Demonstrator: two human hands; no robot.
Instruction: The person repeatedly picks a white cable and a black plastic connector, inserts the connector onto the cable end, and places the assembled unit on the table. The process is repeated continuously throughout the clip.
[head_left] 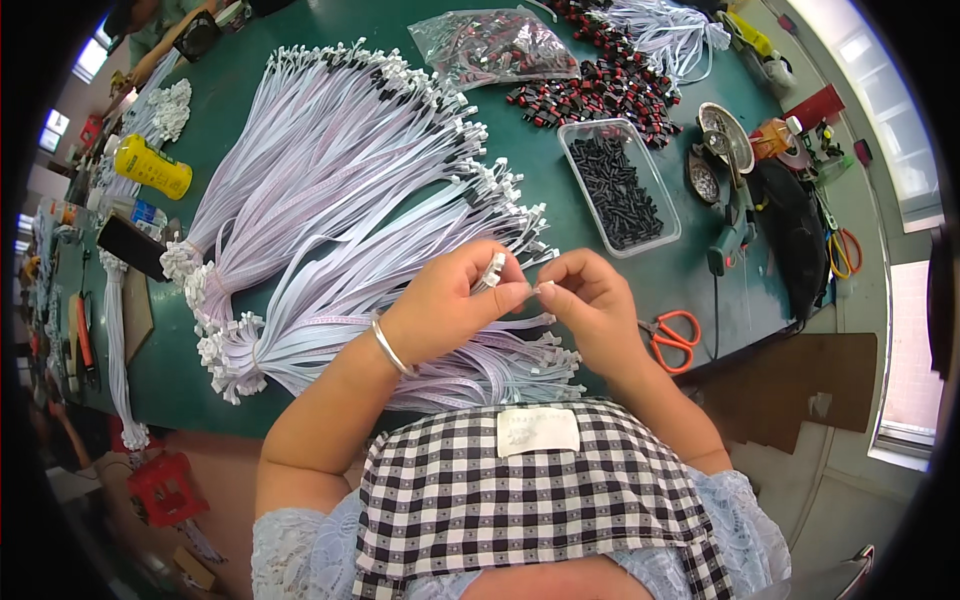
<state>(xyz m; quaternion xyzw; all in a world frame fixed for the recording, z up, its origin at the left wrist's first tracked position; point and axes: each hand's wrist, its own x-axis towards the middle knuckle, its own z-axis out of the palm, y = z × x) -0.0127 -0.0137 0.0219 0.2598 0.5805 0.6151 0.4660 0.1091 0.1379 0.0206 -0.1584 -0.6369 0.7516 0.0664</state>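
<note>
My left hand (450, 300) grips a white connector (494, 270) at the end of a flat white ribbon cable, pinched between thumb and fingers. My right hand (590, 300) meets it fingertip to fingertip and pinches a small part at that same connector; the part itself is too small to make out. Both hands hover over a large fan of white ribbon cables (340, 190) spread across the green table (600, 270). A silver bangle (390, 348) circles my left wrist.
A clear tray of small black parts (617, 188) sits right of the cables, with red-and-black parts (600, 95) and a plastic bag (492, 48) behind. Orange scissors (672, 338) lie near the right edge. A yellow bottle (152, 167) stands at left, a red stool (165, 488) below.
</note>
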